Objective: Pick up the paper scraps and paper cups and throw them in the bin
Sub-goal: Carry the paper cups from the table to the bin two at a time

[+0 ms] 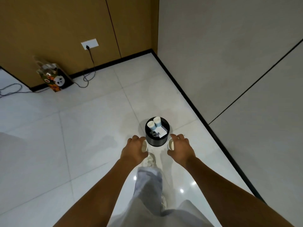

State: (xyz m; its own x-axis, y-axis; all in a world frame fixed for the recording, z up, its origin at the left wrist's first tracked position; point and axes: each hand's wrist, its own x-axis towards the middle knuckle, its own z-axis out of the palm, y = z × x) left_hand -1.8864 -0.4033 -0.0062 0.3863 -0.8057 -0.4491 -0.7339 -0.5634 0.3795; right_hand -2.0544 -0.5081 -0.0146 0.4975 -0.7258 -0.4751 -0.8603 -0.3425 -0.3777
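A small round black bin (pixel 156 141) stands on the white tiled floor ahead of me. Inside it two paper cups (pixel 154 124) stand upright beside white paper scraps (pixel 161 132). My left hand (pixel 133 149) is just left of the bin, shut on a paper cup (pixel 144 146) whose mouth faces right. My right hand (pixel 181 147) is just right of the bin, shut on another paper cup (pixel 171 144). Both hands hover at about the height of the bin's near wall, apart from it.
A grey wall with a black skirting (pixel 188 99) runs close along the right of the bin. A panda-print gift bag (pixel 56 79) stands against the brown wall at far left, with a black cable (pixel 89 74) trailing from a socket. My legs and a shoe (pixel 149 160) are below the hands.
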